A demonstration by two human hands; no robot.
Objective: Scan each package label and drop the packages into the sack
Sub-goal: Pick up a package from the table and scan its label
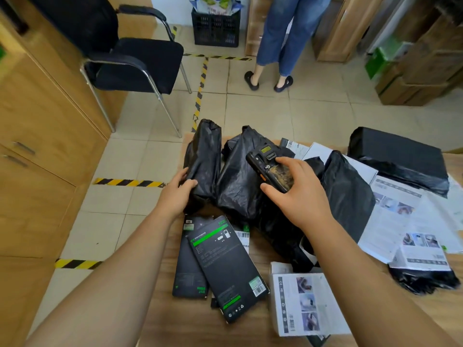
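Note:
Several packages wrapped in black plastic lie on a wooden table (250,331). My left hand (176,194) grips the lower end of a tall black package (203,156) at the table's far left edge. My right hand (298,194) holds a black handheld scanner (269,171) above a second black package (238,179) in the middle. Another black package (348,196) lies to the right, and a large one (398,159) sits at the far right. No sack is in view.
Two flat black-and-green boxes (220,266) and a white box (305,304) lie near me, with printed sheets (398,216) to the right. Beyond the table stand a black chair (135,63), a black crate (216,27), cardboard boxes (426,71) and a person in jeans (280,38). Wooden cabinets (37,126) line the left.

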